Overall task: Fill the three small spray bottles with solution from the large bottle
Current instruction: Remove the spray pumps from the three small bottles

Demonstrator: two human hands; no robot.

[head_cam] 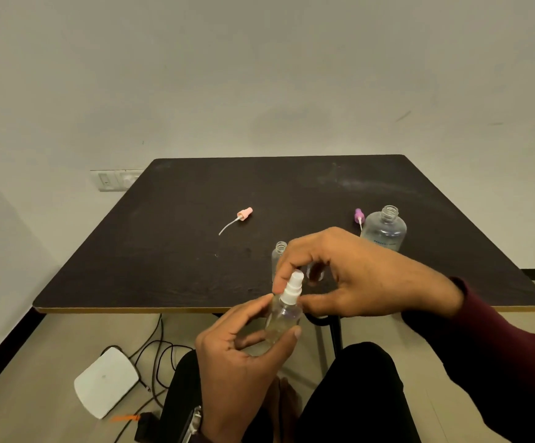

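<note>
While the left hand (pixel 237 356) grips a small spray bottle (pixel 283 319) in front of the table (pixel 170 251) edge, the right hand (pixel 349 276) pinches its white spray cap (pixel 292 288). Another small bottle (pixel 279 255) and the large bottle (pixel 385 228) stand uncapped on the table; pink (pixel 243 215) and purple (pixel 358 215) caps lie apart.

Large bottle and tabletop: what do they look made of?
Large bottle: apparently clear glossy plastic; see-through walls, moulded neck threads, no cap. Tabletop: probably dark matte laminate over board; a pale core line shows along the near edge.
</note>
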